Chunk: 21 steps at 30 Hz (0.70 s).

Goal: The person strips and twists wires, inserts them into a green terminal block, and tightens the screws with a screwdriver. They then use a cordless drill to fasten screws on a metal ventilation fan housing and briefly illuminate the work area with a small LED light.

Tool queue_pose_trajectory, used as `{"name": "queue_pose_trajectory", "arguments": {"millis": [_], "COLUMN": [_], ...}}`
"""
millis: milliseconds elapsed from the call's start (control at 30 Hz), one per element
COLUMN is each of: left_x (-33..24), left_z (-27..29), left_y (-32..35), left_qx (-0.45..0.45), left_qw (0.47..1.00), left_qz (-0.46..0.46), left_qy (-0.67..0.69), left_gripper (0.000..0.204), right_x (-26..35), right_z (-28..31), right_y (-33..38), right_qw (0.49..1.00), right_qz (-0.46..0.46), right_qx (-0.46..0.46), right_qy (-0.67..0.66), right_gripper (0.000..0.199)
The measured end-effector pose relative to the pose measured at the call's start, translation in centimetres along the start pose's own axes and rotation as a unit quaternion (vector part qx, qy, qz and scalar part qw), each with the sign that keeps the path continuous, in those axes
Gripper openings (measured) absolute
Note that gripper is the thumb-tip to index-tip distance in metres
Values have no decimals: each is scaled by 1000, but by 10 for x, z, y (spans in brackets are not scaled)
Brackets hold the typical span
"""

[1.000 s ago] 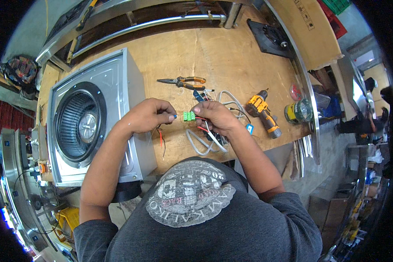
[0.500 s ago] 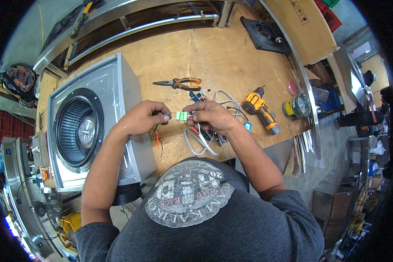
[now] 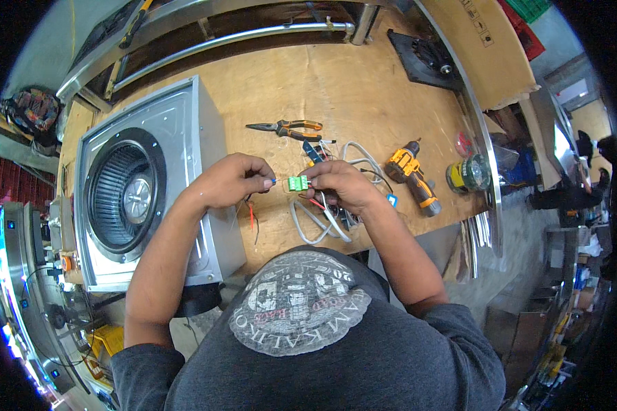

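Note:
Between thumb and fingers my right hand (image 3: pixel 343 185) pinches a small green terminal block (image 3: pixel 297 183), with wires running from it under the hand. My left hand (image 3: pixel 237 181) is closed on a thin wire with a blue tip (image 3: pixel 273 181), held just left of the block and apart from it. Red and dark wires (image 3: pixel 253 216) hang below my left fingers. A grey cable (image 3: pixel 308 236) loops on the table under my right hand. Left of my left hand stands a grey metal blower unit (image 3: pixel 212 130) with a round black-rimmed fan (image 3: pixel 138 198).
Orange-and-black pliers (image 3: pixel 291 128) lie beyond my hands on the wooden table (image 3: pixel 267 82). A yellow cordless drill (image 3: pixel 413 178) and a green-lidded jar (image 3: pixel 467 173) are to the right. A black plate (image 3: pixel 425 58) lies far right, beside a cardboard box (image 3: pixel 483 51).
My right hand and the green block have shifted slightly right, widening the gap to my left hand's blue-tipped wire. The whole view has moved a little.

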<state>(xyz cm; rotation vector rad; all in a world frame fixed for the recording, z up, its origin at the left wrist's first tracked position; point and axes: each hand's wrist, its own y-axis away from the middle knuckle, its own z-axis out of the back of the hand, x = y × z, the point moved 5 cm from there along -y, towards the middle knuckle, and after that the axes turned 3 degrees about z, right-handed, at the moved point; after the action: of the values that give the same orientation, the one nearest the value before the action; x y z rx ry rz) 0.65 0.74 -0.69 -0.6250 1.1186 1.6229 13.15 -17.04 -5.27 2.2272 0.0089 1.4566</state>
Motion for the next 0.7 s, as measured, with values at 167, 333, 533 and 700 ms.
{"name": "queue_pose_trajectory", "arguments": {"millis": [167, 333, 533, 700], "left_x": [-1, -2, 0, -8], "left_z": [0, 0, 0, 1], "left_y": [0, 1, 1, 4], "left_qx": [5, -1, -6, 2], "left_qw": [1000, 1000, 1000, 1000], "left_qz": [17, 21, 15, 21], "left_qy": [7, 4, 21, -3], "left_gripper": [18, 17, 19, 21], "right_x": [-7, -6, -11, -13], "right_z": [2, -1, 0, -1], "right_y": [-5, -7, -9, -14], "right_qw": [1000, 1000, 998, 999], "right_qz": [1, 6, 8, 2], "right_qx": [-1, 13, -27, -12], "right_qy": [-17, -14, -58, -51], "right_gripper": [29, 29, 30, 27]}}
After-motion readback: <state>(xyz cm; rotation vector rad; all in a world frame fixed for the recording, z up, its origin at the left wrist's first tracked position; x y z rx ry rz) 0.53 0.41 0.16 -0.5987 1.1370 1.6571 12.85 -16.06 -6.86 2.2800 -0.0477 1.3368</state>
